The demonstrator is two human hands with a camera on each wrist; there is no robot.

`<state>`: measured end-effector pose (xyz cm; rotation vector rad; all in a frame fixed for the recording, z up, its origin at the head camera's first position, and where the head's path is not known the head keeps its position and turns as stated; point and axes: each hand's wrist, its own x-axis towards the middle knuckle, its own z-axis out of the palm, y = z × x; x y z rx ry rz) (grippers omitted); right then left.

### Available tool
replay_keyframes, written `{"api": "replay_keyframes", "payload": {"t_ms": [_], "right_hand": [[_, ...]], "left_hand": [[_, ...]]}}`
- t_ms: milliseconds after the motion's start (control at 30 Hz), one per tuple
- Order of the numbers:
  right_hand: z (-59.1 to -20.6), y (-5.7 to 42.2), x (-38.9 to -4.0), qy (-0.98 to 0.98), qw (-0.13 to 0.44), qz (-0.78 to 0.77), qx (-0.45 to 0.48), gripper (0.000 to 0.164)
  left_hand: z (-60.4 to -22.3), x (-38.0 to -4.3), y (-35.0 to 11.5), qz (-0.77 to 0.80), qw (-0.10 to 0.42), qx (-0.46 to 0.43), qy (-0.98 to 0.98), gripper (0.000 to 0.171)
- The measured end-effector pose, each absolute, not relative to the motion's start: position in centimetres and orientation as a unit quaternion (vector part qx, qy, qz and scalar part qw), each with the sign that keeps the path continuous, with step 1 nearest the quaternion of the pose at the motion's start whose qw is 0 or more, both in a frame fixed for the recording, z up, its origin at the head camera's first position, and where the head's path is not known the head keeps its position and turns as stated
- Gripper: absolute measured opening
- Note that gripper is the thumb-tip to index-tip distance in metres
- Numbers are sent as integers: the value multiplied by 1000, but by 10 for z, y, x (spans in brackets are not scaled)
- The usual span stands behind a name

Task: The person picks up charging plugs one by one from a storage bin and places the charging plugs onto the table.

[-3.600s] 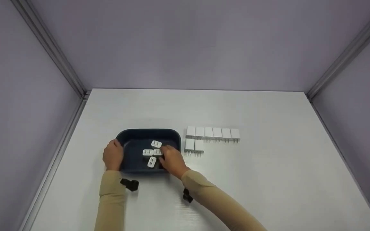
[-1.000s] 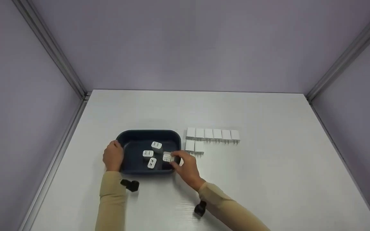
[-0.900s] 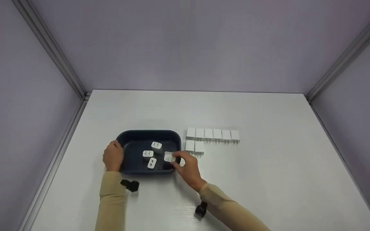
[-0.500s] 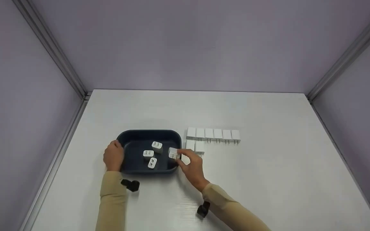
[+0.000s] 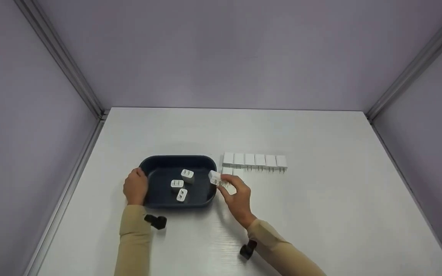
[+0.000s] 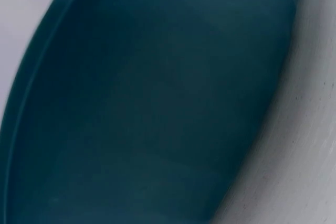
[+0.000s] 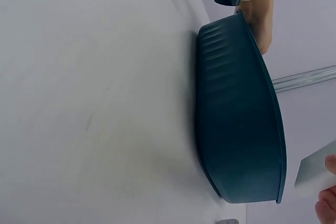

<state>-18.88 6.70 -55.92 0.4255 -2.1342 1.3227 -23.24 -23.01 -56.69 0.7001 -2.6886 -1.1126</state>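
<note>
My left hand (image 5: pixel 135 186) grips the left rim of a dark blue plastic tub (image 5: pixel 202 199); its outer wall fills much of the left wrist view. Three white plug chargers (image 5: pixel 177 184) stand inside, prongs up. Just over the tub's right rim, my right hand (image 5: pixel 239 197) pinches another white charger (image 5: pixel 214 177) between thumb and fingers, its prong end tilted toward me. The right wrist view catches this charger (image 7: pixel 315 169) raised above the rim, with a few fingertips (image 7: pixel 326 211) around it.
Right of the tub, several white chargers lie in a close row (image 5: pixel 254 159), prongs toward me. A shorter row (image 5: pixel 227 171) in front is partly hidden by my right hand. Walls (image 5: pixel 221 53) enclose the white table (image 5: pixel 320 191). Black wrist devices (image 5: pixel 155 221) hang from both sleeves.
My right hand has lifted the charger out of the group in the tub and carried it right, over the right rim. The left hand stays on the tub.
</note>
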Motion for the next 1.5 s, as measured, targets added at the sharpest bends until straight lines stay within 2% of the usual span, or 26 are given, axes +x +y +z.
{"api": "replay_keyframes", "payload": {"t_ms": [300,900,1500], "right_hand": [[-564,85,-193,-805,315,479,155,28],[-582,122,-191,-838,294,433,151,31],[-589,155,-201,-877,271,374,134,25]], "left_hand": [[-566,-231,-230,-369,87,235,-895,48],[-566,-232,-230,-366,70,236,-897,49],[-565,-231,-230,-365,69,232,-899,49]]}}
